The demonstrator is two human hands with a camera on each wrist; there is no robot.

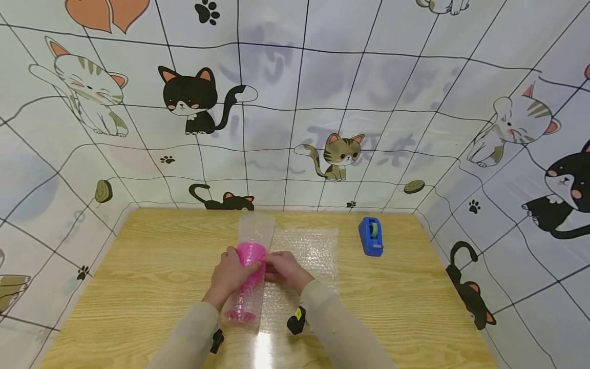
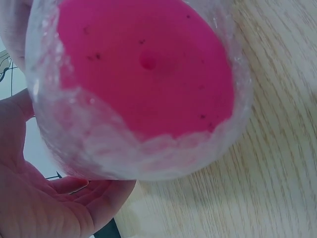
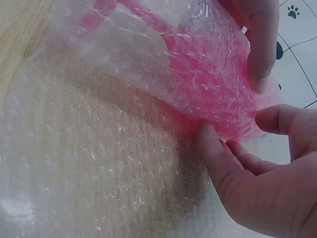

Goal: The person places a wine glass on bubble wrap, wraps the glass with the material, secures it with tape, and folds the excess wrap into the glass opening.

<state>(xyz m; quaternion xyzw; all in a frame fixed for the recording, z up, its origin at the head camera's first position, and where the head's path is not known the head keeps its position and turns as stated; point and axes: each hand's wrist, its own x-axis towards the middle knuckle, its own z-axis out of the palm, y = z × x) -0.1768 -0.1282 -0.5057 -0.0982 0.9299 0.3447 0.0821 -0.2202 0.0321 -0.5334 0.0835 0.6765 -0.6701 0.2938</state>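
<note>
A bright pink cylindrical object (image 1: 251, 250), rolled in clear bubble wrap (image 1: 313, 251), lies lengthwise on the table. Its round pink end (image 2: 148, 64) has a small dimple at the middle and fills the left wrist view. My left hand (image 1: 230, 274) grips the roll from the left, thumb across its top. At the roll's right side, my right hand (image 1: 286, 269) has thumb and fingertips on the wrap. In the right wrist view the right hand (image 3: 267, 183) shows its thumb against the pink surface and its fingers low at the edge of the loose sheet.
A blue tape dispenser (image 1: 371, 237) stands on the wooden table (image 1: 396, 307) at the back right. Flat bubble wrap spreads to the right of the roll, and some sticks out beyond its far end. A cat-patterned sheet (image 1: 276, 102) hangs behind and at both sides.
</note>
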